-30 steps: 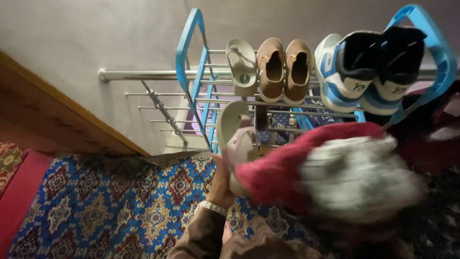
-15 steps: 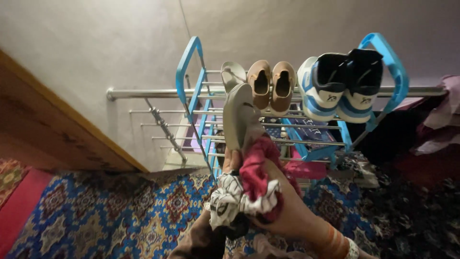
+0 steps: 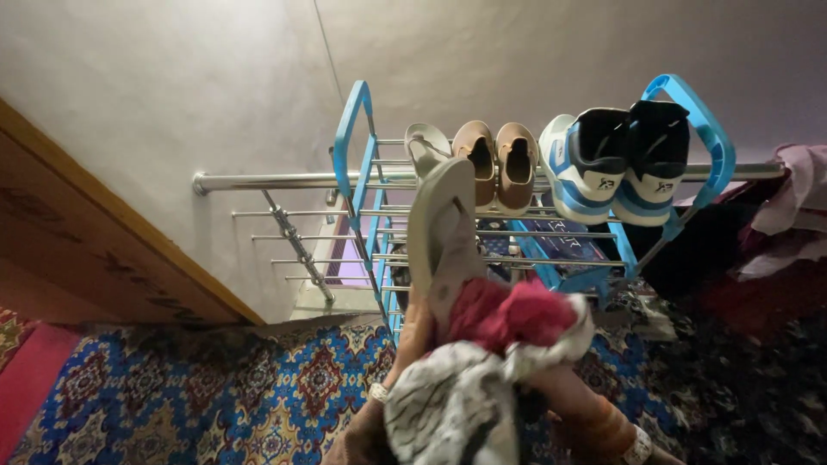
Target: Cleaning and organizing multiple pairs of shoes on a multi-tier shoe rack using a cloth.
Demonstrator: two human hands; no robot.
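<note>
Since half a second ago, the grey flip-flop (image 3: 439,226) has risen toward frame centre. The left hand (image 3: 412,337) grips its heel; light, bendy. The right hand (image 3: 551,387) bunches a soft red-and-white cloth (image 3: 500,344) against it.

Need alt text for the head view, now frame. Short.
A left hand holds a grey-beige flip-flop upright while a right hand presses a red and white cloth against it. Behind stands a blue shoe rack holding a matching flip-flop, tan shoes and blue-white sneakers.
</note>
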